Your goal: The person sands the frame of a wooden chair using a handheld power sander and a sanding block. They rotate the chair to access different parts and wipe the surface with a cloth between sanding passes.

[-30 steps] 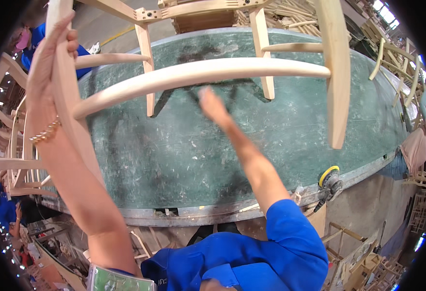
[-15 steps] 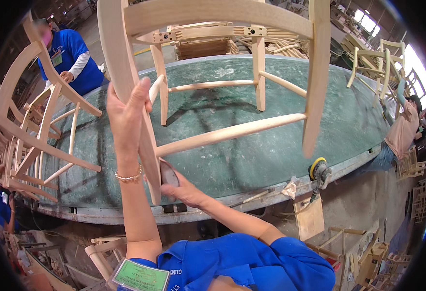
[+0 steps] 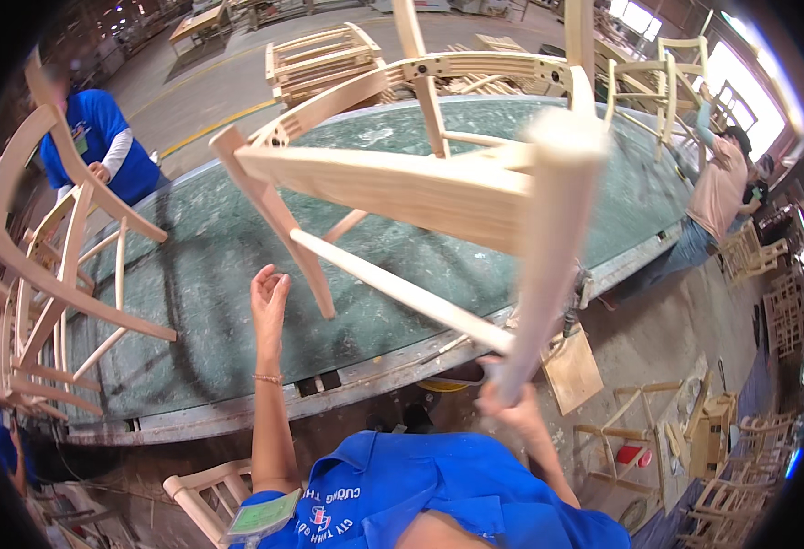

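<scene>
We record a green-topped table (image 3: pixel 200 366) at the largest scale. A pale wooden chair frame (image 3: pixel 402 188) is tilted over its near edge; whether they touch, we cannot tell. We see a second chair (image 3: pixel 72 282) at left. The right hand (image 3: pixel 513 407), blurred, is closed around the frame's near leg. The left hand (image 3: pixel 269 291), loosely curled with a narrow finger gap, is near another leg, apart from it. Smallest: a wrist bracelet (image 3: pixel 266 378).
</scene>
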`<state>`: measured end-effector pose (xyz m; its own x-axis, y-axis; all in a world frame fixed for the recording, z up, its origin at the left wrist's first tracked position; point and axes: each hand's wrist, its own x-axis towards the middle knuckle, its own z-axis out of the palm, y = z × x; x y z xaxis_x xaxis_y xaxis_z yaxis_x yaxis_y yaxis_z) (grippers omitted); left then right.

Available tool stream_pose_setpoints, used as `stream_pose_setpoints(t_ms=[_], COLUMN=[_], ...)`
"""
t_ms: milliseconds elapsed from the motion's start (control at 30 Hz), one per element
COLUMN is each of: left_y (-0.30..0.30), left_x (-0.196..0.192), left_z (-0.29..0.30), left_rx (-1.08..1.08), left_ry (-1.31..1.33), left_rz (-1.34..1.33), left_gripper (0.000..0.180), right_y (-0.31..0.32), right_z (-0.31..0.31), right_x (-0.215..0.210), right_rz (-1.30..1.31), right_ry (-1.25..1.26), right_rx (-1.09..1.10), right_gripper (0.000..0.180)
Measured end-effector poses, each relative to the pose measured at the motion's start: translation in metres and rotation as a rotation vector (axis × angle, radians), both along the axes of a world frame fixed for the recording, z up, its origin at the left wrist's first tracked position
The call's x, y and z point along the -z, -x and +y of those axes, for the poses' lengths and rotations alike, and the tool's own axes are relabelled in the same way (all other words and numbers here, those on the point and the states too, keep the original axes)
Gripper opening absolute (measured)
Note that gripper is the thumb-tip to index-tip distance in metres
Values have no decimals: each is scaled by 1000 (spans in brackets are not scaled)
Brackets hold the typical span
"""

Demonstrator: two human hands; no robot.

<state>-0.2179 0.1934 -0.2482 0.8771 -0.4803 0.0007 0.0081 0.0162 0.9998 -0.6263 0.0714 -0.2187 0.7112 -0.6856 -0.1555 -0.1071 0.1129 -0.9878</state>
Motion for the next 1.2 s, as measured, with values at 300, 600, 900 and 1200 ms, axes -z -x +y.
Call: stream_pose_setpoints(t_ms=[300, 600, 900, 1200], left_y=[-19, 16, 11, -24], left_x=[-17, -78, -164, -185], left_z=[-70, 20, -17, -49], left_rx=[327, 119, 85, 166], left_ry=[366, 509, 278, 250], left_rz=[253, -4, -192, -223], left_gripper=[37, 28, 31, 29], right_y=[74, 68, 7, -1], right_z=[-71, -26, -120, -121], right_x=[25, 17, 31, 28], right_rz=[82, 33, -18, 239], right_ry=[452, 251, 169, 540], right_rx=[741, 849, 595, 837], right_gripper=[24, 14, 25, 46])
